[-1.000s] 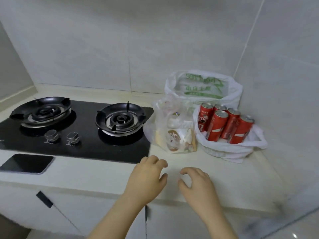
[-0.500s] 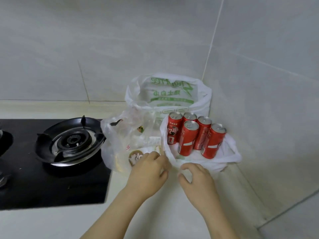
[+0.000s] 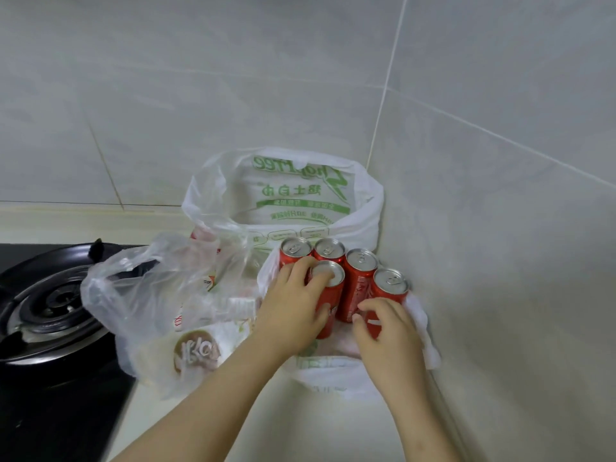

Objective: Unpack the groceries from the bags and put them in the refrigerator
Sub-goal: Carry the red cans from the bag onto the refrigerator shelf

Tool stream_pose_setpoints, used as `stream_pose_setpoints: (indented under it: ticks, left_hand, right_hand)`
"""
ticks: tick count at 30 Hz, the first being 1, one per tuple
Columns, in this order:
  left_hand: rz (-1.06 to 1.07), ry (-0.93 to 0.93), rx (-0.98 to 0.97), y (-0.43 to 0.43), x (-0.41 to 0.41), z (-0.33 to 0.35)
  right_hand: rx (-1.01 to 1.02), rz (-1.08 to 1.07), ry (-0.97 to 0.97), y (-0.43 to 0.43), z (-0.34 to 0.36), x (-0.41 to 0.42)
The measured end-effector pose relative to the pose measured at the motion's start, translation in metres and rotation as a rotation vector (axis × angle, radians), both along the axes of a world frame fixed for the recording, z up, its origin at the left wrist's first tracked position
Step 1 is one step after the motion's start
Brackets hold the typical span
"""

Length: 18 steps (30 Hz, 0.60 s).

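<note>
While left hand (image 3: 293,311) and right hand (image 3: 390,335) fingers (image 3: 298,268) grip cans (image 3: 358,288), counter (image 3: 333,428) meets tiled walls (image 3: 233,95).

Five red cans (image 3: 357,288), three plastic bags (image 3: 133,295), one stove burner (image 3: 50,305).

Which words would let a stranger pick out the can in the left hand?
Find the tiled corner; a low white bag there holds five upright red cans. Take the front-left can, the only one with the left hand gripping its lid and side.
</note>
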State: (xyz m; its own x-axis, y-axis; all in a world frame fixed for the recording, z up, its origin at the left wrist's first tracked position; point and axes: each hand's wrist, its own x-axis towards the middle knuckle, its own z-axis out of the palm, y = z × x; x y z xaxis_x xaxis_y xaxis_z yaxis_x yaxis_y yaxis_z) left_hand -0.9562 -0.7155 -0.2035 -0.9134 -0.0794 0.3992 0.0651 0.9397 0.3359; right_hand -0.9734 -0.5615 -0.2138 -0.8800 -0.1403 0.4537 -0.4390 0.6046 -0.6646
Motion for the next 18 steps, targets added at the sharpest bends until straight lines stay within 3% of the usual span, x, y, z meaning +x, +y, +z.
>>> stream_pose_setpoints:
  ticks: [6, 8, 13, 18]
  left_hand:
    - [0.057, -0.142, -0.072, 0.008, -0.02, -0.012]
    - [0.057, -0.133, -0.069, 0.008, -0.019, -0.018]
    - [0.058, -0.05, 0.03, 0.007, -0.021, -0.02]
    - [-0.007, -0.043, 0.192, 0.009, -0.018, -0.026]
  right_hand:
    - [-0.017, -0.088, 0.125, 0.009, -0.004, -0.019]
    - [0.068, -0.135, 0.153, 0.009, -0.005, -0.023]
    - [0.252, -0.184, 0.165, 0.011, -0.015, -0.03]
    - [0.251, -0.185, 0.163, 0.007, -0.024, -0.031]
